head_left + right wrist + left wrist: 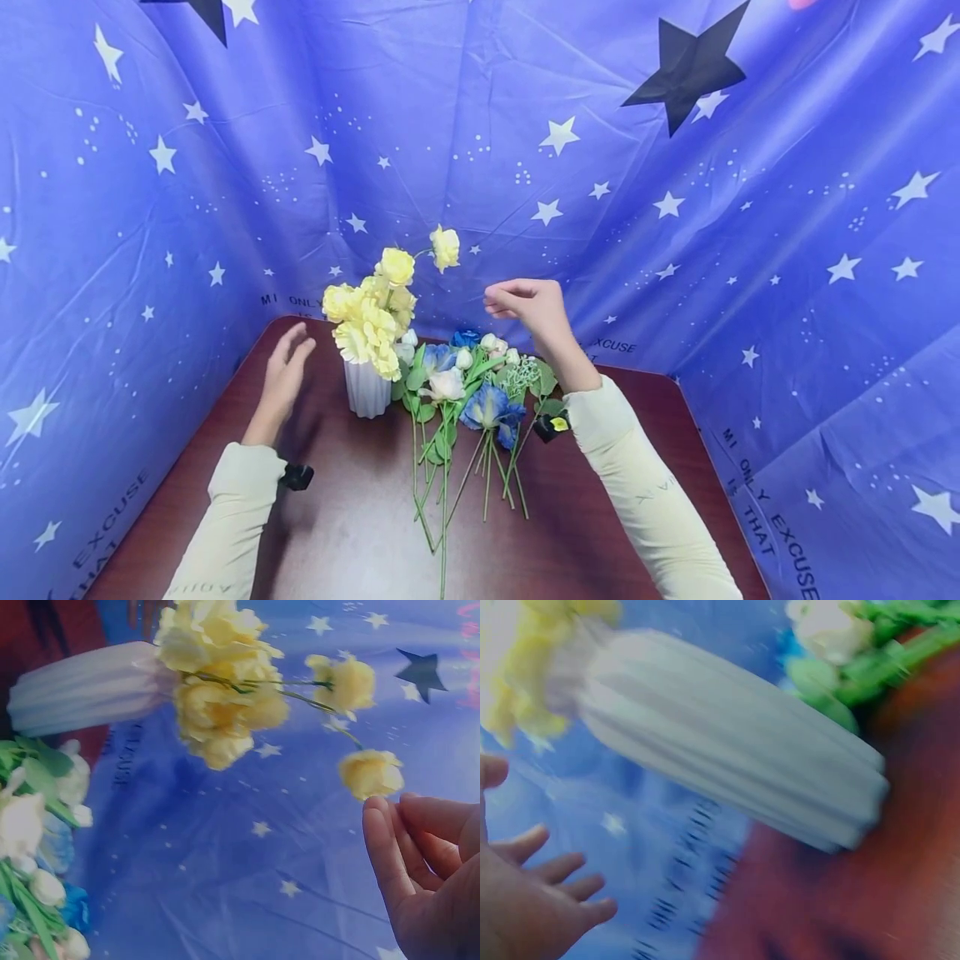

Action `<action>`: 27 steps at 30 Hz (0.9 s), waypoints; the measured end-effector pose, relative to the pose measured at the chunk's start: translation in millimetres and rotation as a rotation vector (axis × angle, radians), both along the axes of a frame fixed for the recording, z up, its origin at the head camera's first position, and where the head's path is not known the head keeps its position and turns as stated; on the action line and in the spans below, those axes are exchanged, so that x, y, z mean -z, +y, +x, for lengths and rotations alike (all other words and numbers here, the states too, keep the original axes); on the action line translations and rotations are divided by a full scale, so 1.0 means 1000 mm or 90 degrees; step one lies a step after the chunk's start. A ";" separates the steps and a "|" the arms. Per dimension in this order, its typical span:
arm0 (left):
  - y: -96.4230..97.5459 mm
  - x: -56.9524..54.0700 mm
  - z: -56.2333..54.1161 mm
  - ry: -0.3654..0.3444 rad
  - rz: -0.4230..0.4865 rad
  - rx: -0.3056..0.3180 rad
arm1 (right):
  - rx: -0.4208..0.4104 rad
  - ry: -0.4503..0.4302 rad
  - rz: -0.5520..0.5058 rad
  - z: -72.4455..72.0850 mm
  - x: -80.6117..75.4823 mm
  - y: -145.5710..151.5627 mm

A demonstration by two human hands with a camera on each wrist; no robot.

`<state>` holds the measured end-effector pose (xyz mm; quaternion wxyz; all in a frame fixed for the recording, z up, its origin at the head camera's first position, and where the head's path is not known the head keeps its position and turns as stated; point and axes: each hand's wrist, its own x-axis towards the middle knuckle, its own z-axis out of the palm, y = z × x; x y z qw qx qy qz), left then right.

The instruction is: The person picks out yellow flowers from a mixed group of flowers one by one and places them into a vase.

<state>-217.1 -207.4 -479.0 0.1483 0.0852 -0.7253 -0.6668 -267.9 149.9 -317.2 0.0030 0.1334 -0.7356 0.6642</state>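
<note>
Bunched yellow flowers (372,321) fill a ribbed white vase (367,390), which stands upright at the back left of the table. One yellow bloom (445,248) leans out to the right on a thin stem. My left hand (285,371) is left of the vase, apart from it, fingers spread and holding nothing. In the left wrist view the vase (727,742) is blurred. To the right of the leaning bloom my right hand (532,310) is raised, its fingers loosely bent with nothing between them. The right wrist view shows those fingertips (375,814) close below the bloom (371,774).
A pile of loose flowers lies right of the vase, with blue blooms (487,408), white blooms (444,385) and green stems (444,517) pointing toward the front. A small black object (551,427) is near my right sleeve. Star-printed blue cloth (465,167) surrounds the dark red table (360,533).
</note>
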 end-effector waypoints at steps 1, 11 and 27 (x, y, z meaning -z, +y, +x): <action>0.002 -0.008 0.001 0.026 0.015 -0.017 | 0.005 0.012 -0.008 0.002 -0.002 0.005; 0.036 -0.087 0.008 0.192 -0.061 -0.066 | 0.106 0.204 0.005 0.020 -0.013 0.040; 0.136 -0.122 0.011 0.368 -0.299 0.106 | 0.195 0.382 0.295 0.036 0.027 0.056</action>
